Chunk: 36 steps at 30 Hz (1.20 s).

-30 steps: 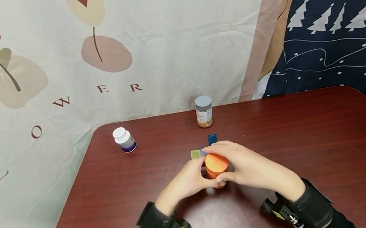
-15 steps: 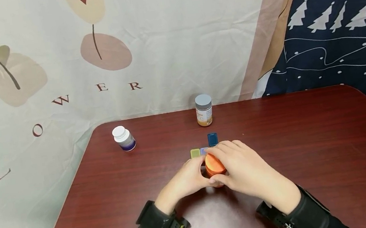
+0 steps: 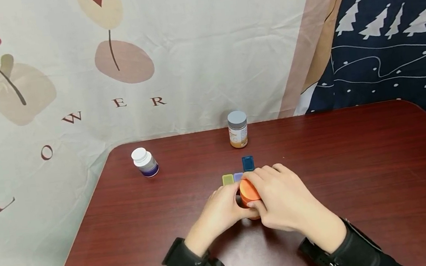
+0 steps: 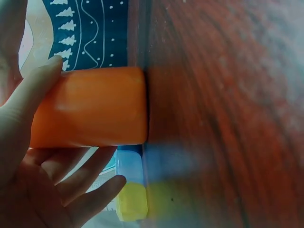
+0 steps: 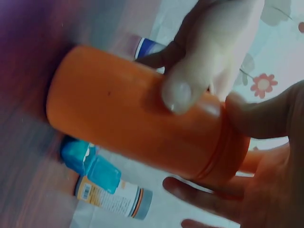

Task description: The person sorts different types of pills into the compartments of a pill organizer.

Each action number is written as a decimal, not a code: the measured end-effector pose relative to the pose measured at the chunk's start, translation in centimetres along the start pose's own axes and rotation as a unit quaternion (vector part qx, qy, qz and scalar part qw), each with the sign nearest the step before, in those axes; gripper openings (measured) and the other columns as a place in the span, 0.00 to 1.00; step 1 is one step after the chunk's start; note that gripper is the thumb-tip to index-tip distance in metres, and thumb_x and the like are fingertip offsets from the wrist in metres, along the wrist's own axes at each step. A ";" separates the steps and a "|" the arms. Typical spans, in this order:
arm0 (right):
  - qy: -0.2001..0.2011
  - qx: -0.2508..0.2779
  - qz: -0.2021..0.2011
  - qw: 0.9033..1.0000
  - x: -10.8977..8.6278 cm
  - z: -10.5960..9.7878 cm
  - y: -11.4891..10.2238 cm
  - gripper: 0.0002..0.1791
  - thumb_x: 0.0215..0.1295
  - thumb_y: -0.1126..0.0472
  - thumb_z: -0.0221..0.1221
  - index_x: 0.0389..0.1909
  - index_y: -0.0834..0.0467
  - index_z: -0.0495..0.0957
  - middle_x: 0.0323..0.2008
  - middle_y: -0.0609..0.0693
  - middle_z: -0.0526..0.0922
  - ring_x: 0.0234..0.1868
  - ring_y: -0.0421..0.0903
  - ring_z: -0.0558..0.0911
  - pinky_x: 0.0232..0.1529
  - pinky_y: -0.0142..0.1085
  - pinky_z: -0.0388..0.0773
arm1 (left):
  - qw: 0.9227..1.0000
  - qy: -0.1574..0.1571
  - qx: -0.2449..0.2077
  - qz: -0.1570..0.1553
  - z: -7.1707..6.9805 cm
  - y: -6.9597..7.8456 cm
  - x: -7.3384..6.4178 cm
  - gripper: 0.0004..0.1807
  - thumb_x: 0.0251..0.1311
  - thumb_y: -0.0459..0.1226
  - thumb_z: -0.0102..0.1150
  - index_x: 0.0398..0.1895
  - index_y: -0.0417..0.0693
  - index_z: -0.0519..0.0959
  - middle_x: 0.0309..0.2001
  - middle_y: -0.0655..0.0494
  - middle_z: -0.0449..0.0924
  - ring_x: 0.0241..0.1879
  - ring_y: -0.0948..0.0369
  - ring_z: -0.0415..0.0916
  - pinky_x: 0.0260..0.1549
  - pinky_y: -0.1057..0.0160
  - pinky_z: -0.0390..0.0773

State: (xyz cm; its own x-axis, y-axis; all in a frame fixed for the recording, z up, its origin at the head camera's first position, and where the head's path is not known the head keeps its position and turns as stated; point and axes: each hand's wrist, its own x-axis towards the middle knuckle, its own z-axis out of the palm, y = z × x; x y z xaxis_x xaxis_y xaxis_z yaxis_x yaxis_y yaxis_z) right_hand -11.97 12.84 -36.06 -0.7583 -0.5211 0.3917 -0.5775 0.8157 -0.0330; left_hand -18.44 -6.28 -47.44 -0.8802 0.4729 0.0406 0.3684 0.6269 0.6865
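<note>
An orange bottle [image 3: 249,191] with an orange lid [image 5: 232,154] stands upright on the table. My left hand [image 3: 223,208] grips its body, the thumb [image 4: 38,85] lying along the near side in the left wrist view. My right hand [image 3: 285,199] holds the lid from above and the right, thumb on the near side and fingers on the far side. Just behind the bottle is a pill organizer in several colours. Its green-yellow compartment [image 3: 228,179] and lilac compartment [image 3: 238,176] show, and a dark blue lid [image 3: 248,163] stands up; my hands hide the rest.
Behind the organizer, a grey-capped bottle [image 3: 238,130] stands near the table's back edge. A white bottle [image 3: 145,162] with a purple band stands at the back left. A printed cloth [image 3: 204,55] hangs behind the reddish-brown table [image 3: 358,164].
My right hand has turned on the lid, its back swinging over so it covers more of the orange top. My left hand stays round the bottle, almost unmoved.
</note>
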 end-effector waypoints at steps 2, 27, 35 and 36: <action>0.009 -0.019 0.000 1.000 0.0 0.1 -0.3 0.27 0.57 0.54 0.77 0.57 0.58 0.85 0.47 0.49 0.90 0.47 0.48 0.86 0.54 0.45 0.82 | 1.000 0.010 0.021 -0.008 0.0 0.4 -0.1 0.29 0.50 0.60 0.87 0.53 0.71 0.84 0.41 0.78 0.85 0.38 0.74 0.81 0.43 0.65 0.81; -0.127 0.143 0.149 0.970 0.6 -3.7 8.3 0.29 0.74 0.53 0.72 0.72 0.55 0.80 0.63 0.57 0.87 0.52 0.54 0.87 0.53 0.60 0.85 | 0.994 -0.046 0.103 0.000 -6.6 7.1 -2.3 0.25 0.73 0.47 0.73 0.71 0.58 0.83 0.60 0.59 0.90 0.56 0.59 0.87 0.55 0.50 0.86; -0.135 0.131 0.177 0.966 4.4 -3.4 14.7 0.32 0.78 0.50 0.67 0.76 0.58 0.76 0.60 0.62 0.86 0.53 0.58 0.84 0.55 0.61 0.82 | 0.978 0.042 0.205 0.014 -4.3 2.3 0.5 0.34 0.69 0.52 0.77 0.73 0.51 0.79 0.67 0.53 0.84 0.65 0.51 0.80 0.60 0.47 0.86; -0.134 0.131 0.179 0.966 4.9 -3.3 15.3 0.32 0.78 0.50 0.67 0.76 0.59 0.75 0.60 0.62 0.86 0.53 0.58 0.84 0.55 0.60 0.81 | 0.976 0.043 0.215 0.010 -3.8 1.6 0.9 0.37 0.68 0.53 0.78 0.74 0.51 0.77 0.68 0.52 0.83 0.66 0.51 0.79 0.61 0.46 0.85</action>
State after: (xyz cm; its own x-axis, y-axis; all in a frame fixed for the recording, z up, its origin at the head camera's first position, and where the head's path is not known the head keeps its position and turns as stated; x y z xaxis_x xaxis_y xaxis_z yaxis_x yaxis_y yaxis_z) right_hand -23.50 23.56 -31.60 -0.9544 -0.2926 0.0601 -0.2936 0.8822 -0.3682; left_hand -19.84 -7.23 -43.56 -0.8861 0.4467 0.1240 0.4619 0.8278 0.3185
